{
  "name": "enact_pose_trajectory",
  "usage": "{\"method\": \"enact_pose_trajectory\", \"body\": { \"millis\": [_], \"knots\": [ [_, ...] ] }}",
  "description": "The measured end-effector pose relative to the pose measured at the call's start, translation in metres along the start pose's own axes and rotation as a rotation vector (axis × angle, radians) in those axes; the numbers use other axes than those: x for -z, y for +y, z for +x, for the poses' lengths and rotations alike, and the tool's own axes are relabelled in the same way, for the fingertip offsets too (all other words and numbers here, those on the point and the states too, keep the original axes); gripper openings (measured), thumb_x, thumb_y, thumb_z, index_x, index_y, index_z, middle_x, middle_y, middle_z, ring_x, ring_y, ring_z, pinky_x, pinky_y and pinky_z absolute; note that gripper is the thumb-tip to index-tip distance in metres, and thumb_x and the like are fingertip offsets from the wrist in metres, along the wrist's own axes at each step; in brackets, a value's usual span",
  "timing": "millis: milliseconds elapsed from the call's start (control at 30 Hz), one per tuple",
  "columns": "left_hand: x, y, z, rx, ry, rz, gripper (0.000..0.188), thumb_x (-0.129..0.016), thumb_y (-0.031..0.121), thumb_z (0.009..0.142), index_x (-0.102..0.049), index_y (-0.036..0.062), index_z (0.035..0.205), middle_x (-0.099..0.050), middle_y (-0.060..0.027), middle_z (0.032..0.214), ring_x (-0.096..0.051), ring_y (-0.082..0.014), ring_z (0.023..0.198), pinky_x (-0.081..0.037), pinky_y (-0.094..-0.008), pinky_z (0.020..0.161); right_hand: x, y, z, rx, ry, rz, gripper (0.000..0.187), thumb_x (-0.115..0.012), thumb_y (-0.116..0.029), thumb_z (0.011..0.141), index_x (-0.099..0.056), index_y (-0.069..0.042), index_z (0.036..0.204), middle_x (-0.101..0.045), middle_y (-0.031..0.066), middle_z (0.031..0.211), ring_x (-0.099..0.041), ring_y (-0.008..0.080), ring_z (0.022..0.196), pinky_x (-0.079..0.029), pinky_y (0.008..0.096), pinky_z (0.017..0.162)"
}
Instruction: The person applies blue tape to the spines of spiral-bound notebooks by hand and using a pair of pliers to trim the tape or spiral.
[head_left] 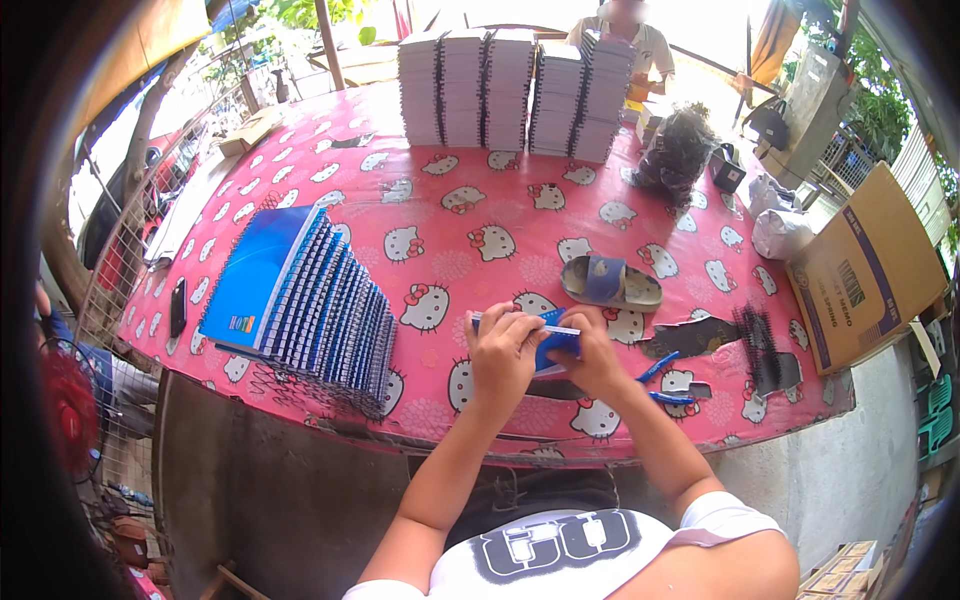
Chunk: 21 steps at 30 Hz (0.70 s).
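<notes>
A small blue notebook (556, 347) is between my two hands, over the near middle of the table. My left hand (503, 350) is closed on its left side, fingers along the upper edge. My right hand (593, 352) grips its right end, with the fingertips partly hidden. Just right of my right hand lie blue-handled pliers (660, 382). To the left stands a tall, leaning stack of blue spiral notebooks (265, 270), their wire bindings facing right. A blue-strapped slipper (612, 282) lies beyond my right hand.
Several tall stacks of wire-bound pages (510, 90) stand at the far side, with a person (650, 50) behind them. Black binding coils (762, 350) and a cardboard box (870, 270) are at the right. A phone (179, 307) lies far left on the pink patterned table cover (440, 250), which is torn in places.
</notes>
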<state>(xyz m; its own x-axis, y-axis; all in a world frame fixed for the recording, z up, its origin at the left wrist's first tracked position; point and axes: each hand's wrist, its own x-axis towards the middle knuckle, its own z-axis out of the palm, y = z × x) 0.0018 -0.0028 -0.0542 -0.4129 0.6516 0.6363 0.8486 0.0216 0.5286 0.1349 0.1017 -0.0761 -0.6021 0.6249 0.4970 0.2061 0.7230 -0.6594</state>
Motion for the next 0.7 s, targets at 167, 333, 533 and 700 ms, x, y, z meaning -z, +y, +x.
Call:
{"method": "enact_pose_trajectory", "body": {
  "millis": [167,333,533,700],
  "knots": [
    [0.009,-0.007,0.005,-0.036,-0.005,-0.106,0.015,-0.080,0.016,0.070,-0.072,0.0112,0.082,-0.070,0.0029,0.081,-0.057,-0.0161,0.080,-0.036,-0.0363,0.084,0.145,0.100,-0.018,-0.280,0.371,-0.868,0.037,-0.082,-0.021,0.068,-0.066,-0.007,0.098,-0.059,0.0173,0.113,-0.050,0.0337,0.117,-0.043,0.0437,0.094],
    [0.014,-0.014,0.011,0.003,-0.078,-0.162,0.014,-0.079,0.021,0.071,-0.072,0.0147,0.081,-0.069,0.0062,0.080,-0.057,-0.0167,0.084,-0.034,-0.0411,0.087,0.223,0.149,-0.077,-0.789,0.306,-1.032,0.032,-0.078,-0.022,0.075,-0.063,-0.004,0.097,-0.060,0.0156,0.099,-0.058,0.0337,0.101,-0.048,0.0442,0.084],
    [0.008,-0.012,0.005,0.034,-0.025,-0.137,0.013,-0.078,0.019,0.073,-0.071,0.0149,0.083,-0.069,0.0043,0.088,-0.059,-0.0176,0.094,-0.030,-0.0467,0.097,0.244,0.159,-0.074,-0.694,0.251,-1.030,0.017,-0.068,-0.006,0.079,-0.061,-0.002,0.093,-0.060,0.0169,0.097,-0.061,0.0361,0.091,-0.049,0.0446,0.079],
    [0.004,-0.009,0.009,0.009,-0.083,-0.011,0.014,-0.076,0.019,0.077,-0.070,0.0145,0.089,-0.069,0.0029,0.093,-0.057,-0.0187,0.104,-0.022,-0.0520,0.104,0.242,0.138,-0.054,-0.482,0.279,-1.006,0.028,-0.061,0.002,0.079,-0.064,-0.001,0.107,-0.057,0.0199,0.102,-0.060,0.0365,0.091,-0.049,0.0442,0.079]
  ]
}}
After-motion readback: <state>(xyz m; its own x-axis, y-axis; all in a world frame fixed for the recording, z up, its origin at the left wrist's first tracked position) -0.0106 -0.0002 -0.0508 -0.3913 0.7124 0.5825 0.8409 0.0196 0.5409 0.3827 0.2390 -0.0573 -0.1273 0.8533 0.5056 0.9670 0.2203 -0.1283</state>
